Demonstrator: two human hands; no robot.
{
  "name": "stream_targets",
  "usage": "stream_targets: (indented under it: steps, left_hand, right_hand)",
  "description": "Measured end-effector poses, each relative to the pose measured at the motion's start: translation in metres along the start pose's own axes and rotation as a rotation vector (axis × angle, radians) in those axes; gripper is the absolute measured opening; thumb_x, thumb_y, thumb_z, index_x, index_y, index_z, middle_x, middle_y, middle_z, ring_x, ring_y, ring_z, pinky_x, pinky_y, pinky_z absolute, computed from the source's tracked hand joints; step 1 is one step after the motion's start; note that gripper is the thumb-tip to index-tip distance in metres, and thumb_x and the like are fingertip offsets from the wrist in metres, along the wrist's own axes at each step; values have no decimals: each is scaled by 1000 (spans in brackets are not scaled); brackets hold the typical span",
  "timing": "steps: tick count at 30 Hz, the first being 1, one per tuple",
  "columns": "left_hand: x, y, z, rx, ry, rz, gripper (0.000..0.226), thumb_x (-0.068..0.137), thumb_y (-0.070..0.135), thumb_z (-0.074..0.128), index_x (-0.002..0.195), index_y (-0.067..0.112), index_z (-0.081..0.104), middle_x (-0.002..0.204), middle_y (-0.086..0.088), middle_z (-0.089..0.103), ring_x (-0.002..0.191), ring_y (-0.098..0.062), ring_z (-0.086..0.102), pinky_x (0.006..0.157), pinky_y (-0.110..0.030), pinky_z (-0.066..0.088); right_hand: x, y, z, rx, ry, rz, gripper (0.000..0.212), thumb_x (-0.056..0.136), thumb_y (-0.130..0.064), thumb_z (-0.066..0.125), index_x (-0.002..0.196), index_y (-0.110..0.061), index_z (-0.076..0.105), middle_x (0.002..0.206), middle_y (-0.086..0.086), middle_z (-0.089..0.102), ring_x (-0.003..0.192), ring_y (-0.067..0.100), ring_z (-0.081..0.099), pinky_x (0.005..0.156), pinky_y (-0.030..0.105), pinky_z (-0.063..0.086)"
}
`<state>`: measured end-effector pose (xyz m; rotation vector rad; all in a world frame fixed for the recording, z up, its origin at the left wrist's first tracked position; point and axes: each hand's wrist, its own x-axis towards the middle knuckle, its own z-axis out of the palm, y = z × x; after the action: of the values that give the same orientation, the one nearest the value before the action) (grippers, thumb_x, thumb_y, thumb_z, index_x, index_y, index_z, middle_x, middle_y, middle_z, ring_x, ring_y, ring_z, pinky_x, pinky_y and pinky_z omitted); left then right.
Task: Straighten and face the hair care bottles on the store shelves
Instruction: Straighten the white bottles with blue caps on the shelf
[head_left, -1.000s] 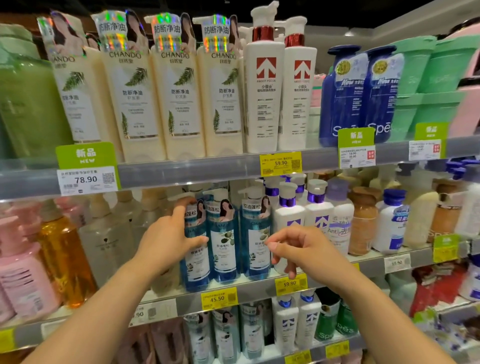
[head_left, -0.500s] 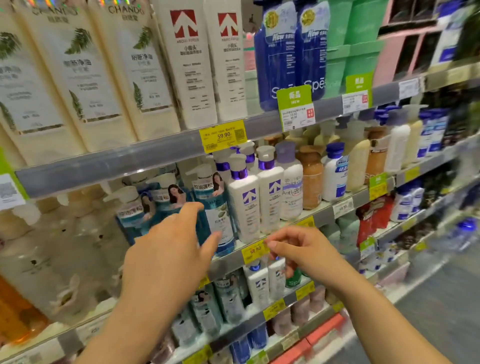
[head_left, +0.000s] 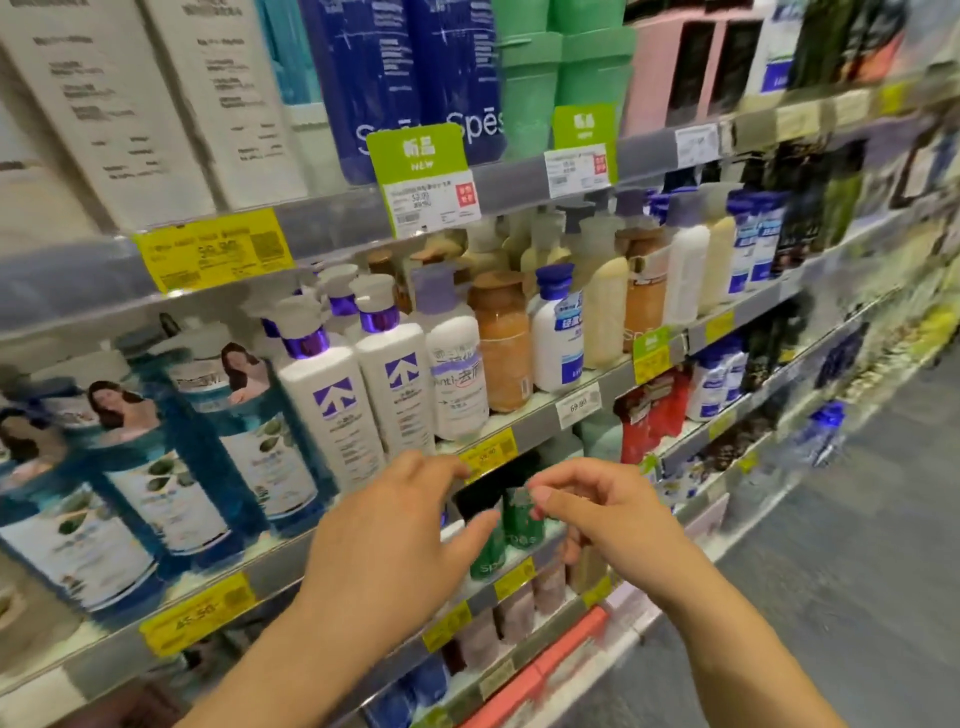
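Hands came nearest the camera, both raised in front of the shelf edge and holding nothing. The left hand (head_left: 395, 540) was spread, fingers relaxed and apart, its fingertips close to the yellow price tag (head_left: 488, 453) on the middle shelf (head_left: 597, 395). The right hand (head_left: 597, 512) hung just beside it with fingers loosely curled, thumb and forefinger close together but nothing plainly between them. Behind and between the two hands stood green bottles (head_left: 511, 525) on the shelf below.

Beyond the left hand, on the middle shelf, stood the blue pump bottles (head_left: 244, 441) with a woman's picture on their neck tags, and just right of them the white bottles with purple arrows (head_left: 363, 400), labels forward. Farther right were a white bottle with a lilac cap (head_left: 457, 374), an amber bottle (head_left: 501, 353) and a small white bottle with a blue cap (head_left: 557, 338). Above, tall white bottles (head_left: 171, 93) and dark blue bottles (head_left: 410, 78) filled the upper shelf.

By my judgement the step in hand was a shift rightward to a fresh group, no bottle yet touched. The next move likely called for picking a bottle that sat askew, grasping its body and turning the label square to the aisle. Blur hid which one needed it.
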<state>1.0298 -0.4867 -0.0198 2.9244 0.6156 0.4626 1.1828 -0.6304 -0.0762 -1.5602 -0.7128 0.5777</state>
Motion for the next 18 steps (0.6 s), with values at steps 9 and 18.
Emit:
stream_targets:
  steps: [9, 18]
  left_hand:
    - [115, 56, 40, -71, 172, -148, 62, 84, 67, 53, 137, 41, 36, 140, 20, 37, 114, -7, 52, 85, -32, 51]
    - [184, 88, 62, -62, 330, -358, 81, 83, 57, 63, 148, 29, 24, 150, 6, 33, 131, -15, 42, 98, -36, 43]
  right_hand:
    - [98, -11, -103, -164, -255, -4, 12, 92, -21, 72, 103, -19, 74, 98, 8, 74, 55, 18, 64, 63, 31, 55]
    - [175, -6, -144, -278, -336, -133, 15, 91, -25, 73, 99, -36, 68, 103, -9, 71, 60, 4, 65, 70, 44, 63]
